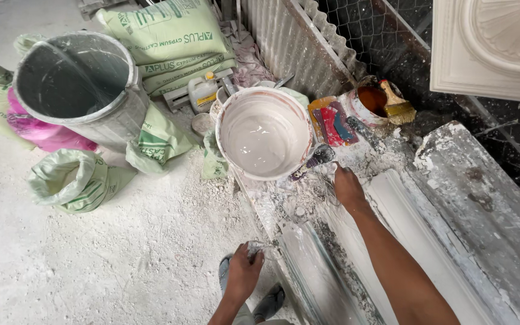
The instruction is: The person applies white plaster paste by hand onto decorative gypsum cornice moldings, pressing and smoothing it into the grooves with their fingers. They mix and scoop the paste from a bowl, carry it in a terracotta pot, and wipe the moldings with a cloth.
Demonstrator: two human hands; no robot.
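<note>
Head view first, and it is the only one I have: my right hand (349, 188) is closed around the handle of a scraper (315, 160), its blade lying at the near rim of the white bucket (264, 132), which holds pale liquid plaster and stands at the far end of the workbench (482, 198). My left hand (243, 272) is curled shut on the bench's near left edge, gripping the end of a long moulding form (320, 271), close to a foot in a sandal (269, 301) below. A white cornice casting (416, 235) runs along the bench beside the right forearm. Crumbs of dried plaster (299, 201) lie between bucket and form. Further back stand a small tub of brown liquid (371, 99) with a brush (397, 105) resting on it, and a grey bin (79, 87) among sacks on the floor.

My worry is that the bucket sits near the bench's left edge; a hard scrape against it could tip it over.
</note>
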